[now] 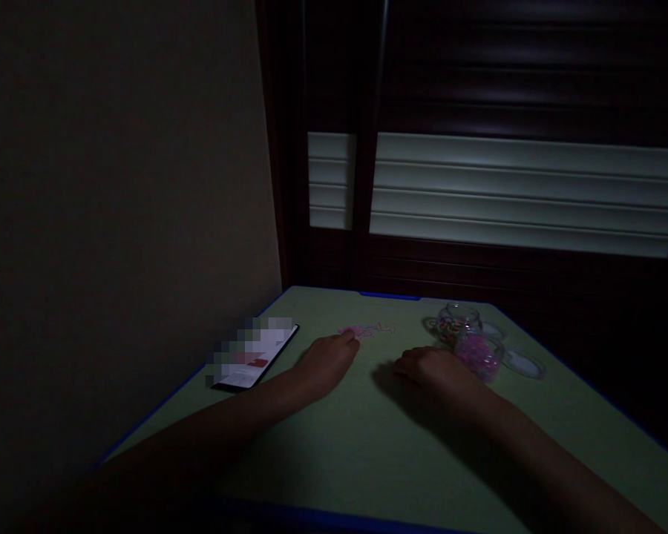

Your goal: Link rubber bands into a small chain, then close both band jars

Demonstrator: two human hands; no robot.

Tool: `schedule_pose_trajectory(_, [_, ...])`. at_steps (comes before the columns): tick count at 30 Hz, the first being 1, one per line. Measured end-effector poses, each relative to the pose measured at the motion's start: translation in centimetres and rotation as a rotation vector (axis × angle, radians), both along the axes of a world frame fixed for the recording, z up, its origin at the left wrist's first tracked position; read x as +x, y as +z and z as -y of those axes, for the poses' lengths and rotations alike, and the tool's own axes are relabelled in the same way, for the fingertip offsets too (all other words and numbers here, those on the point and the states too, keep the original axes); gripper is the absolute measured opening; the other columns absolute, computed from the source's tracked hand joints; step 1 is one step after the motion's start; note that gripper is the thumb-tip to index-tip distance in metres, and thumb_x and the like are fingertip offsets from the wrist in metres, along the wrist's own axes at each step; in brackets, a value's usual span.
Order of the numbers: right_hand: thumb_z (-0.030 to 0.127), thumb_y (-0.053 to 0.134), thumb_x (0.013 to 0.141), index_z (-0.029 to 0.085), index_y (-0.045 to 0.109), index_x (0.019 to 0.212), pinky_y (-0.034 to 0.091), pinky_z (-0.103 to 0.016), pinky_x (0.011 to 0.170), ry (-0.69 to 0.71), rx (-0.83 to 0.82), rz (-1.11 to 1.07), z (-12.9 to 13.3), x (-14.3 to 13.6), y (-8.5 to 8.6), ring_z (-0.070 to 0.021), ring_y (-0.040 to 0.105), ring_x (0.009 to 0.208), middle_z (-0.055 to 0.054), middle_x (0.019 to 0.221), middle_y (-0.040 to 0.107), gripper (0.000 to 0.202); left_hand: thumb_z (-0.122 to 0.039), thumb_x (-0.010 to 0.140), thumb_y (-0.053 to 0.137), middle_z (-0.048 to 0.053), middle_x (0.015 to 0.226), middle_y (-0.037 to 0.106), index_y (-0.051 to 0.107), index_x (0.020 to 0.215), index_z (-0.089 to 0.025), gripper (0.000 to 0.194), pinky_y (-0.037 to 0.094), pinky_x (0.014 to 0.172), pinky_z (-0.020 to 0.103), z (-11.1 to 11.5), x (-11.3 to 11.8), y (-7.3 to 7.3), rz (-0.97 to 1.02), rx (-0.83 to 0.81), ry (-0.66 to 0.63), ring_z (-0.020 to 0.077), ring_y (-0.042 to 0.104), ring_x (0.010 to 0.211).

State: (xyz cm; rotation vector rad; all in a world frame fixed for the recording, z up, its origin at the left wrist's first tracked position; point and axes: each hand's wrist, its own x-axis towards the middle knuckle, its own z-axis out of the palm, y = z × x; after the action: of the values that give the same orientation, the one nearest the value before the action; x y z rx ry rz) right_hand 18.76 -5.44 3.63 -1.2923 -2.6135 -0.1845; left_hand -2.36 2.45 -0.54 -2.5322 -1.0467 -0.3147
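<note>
A small loose pile of thin pink pieces (367, 331) lies on the light green tabletop. My left hand (328, 362) is at the pile's near left edge, its fingers closed and pressed together; anything between them is too small to make out. To the right, my right hand (431, 367) hovers low or rests over the table, with its fingers curled and their tips hidden in shadow. Just beyond its wrist stands a clear jar of pink pieces (479, 356). Behind that is a second clear jar holding multicoloured pieces (455, 325). Dim light blurs small details.
A phone (250, 363) with a lit screen lies at the table's left. Two round clear lids, one nearer (524, 364) and one behind (493, 331), lie right of the jars. The table (334, 460) has blue edges. A wall (128, 185) and dark slatted panels (506, 89) enclose it.
</note>
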Motion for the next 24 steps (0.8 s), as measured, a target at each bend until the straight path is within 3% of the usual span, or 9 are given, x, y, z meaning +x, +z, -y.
schedule_pose_trajectory(8, [0.022, 0.043, 0.087, 0.017, 0.063, 0.079, 0.032, -0.023, 0.059, -0.027, 0.021, 0.016, 0.0, 0.0, 0.1, -0.0115, 0.055, 0.066, -0.004, 0.076, 0.064, 0.022, -0.014, 0.09, 0.032, 0.01, 0.108, 0.054, 0.048, 0.102, -0.014, 0.019, 0.048, 0.067, 0.029, 0.1, 0.0, 0.1, -0.004, 0.002, -0.004, 0.0172, 0.059, 0.082])
schedule_pose_trajectory(13, [0.018, 0.044, 0.086, 0.018, 0.064, 0.081, 0.033, -0.023, 0.061, -0.065, 0.063, 0.009, 0.0, 0.1, 0.4, -0.0123, 0.056, 0.068, -0.004, 0.077, 0.064, 0.021, -0.013, 0.089, 0.033, 0.008, 0.1, 0.054, 0.047, 0.1, -0.015, 0.017, 0.048, 0.061, 0.028, 0.5, 0.3, 0.1, 0.003, 0.026, -0.011, 0.017, 0.059, 0.078])
schedule_pose_trajectory(24, [0.019, 0.044, 0.088, 0.017, 0.064, 0.094, 0.04, -0.026, 0.073, -0.08, 0.175, -0.147, -0.4, 0.2, 0.2, -0.0161, 0.058, 0.082, -0.007, 0.087, 0.065, 0.021, -0.013, 0.088, 0.039, 0.005, 0.089, 0.055, 0.048, 0.098, -0.017, 0.014, 0.045, 0.062, 0.029, 1.8, 0.9, 0.3, 0.001, 0.225, -0.201, 0.017, 0.055, 0.078])
